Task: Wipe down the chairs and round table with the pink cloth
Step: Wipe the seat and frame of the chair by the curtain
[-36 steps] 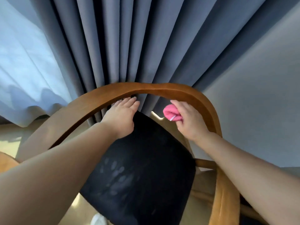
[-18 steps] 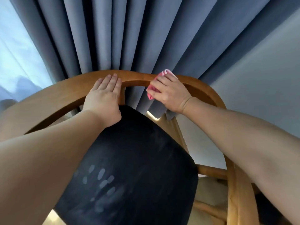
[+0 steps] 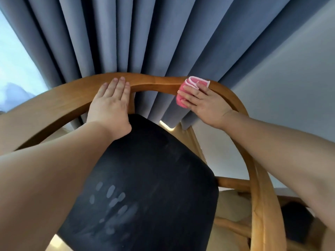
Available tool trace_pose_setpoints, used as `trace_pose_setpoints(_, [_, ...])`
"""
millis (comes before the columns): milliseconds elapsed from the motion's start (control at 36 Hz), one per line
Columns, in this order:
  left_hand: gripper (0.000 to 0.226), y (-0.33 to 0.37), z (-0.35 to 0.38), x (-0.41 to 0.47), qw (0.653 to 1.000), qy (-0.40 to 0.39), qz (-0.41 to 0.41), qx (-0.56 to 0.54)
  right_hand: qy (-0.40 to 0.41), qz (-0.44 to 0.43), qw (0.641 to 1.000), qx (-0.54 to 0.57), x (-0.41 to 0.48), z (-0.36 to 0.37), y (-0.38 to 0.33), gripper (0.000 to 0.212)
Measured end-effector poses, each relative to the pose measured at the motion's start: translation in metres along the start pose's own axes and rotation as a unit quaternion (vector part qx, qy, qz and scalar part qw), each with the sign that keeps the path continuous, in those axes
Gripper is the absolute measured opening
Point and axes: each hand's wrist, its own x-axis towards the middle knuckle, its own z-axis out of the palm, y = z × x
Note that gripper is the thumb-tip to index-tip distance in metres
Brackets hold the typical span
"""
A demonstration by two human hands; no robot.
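A wooden chair has a curved backrest rail (image 3: 155, 83) and a black seat (image 3: 150, 178) with pale finger marks. My left hand (image 3: 110, 104) lies flat on the rail's middle with its fingers straight. To its right, my right hand (image 3: 201, 102) presses the folded pink cloth (image 3: 188, 87) onto the rail, fingers spread over it. The cloth wraps over the rail's top edge. The round table is out of view.
Grey-blue curtains (image 3: 137, 37) hang directly behind the chair, with a bright window (image 3: 12, 57) at left and a grey wall (image 3: 282, 84) at right. Another wooden chair frame (image 3: 233, 183) and a cushion (image 3: 232, 205) sit lower right.
My right hand moved the pink cloth up onto the rail and then slid it rightward along it. My left hand went from the rail's inner edge to lying flat on top.
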Motion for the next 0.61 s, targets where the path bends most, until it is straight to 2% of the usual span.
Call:
trace_pose_setpoints(278, [0.100,-0.001,-0.005,-0.004,1.000,-0.009,0.009,0.006,-0.097,0.088,0.985,0.115,-0.093,0.016,-0.027,0.062])
trace_pose_setpoints(417, [0.100,-0.001,-0.006,-0.003,1.000,-0.010,0.007,0.007,-0.149,0.121,0.967,0.164,-0.139,0.021,-0.049,0.056])
trace_pose_setpoints(611, [0.097,-0.002,-0.008,-0.007,1.000,-0.010,0.012,0.012,-0.247,0.147,0.935,0.210,-0.180,0.008,-0.087,0.062])
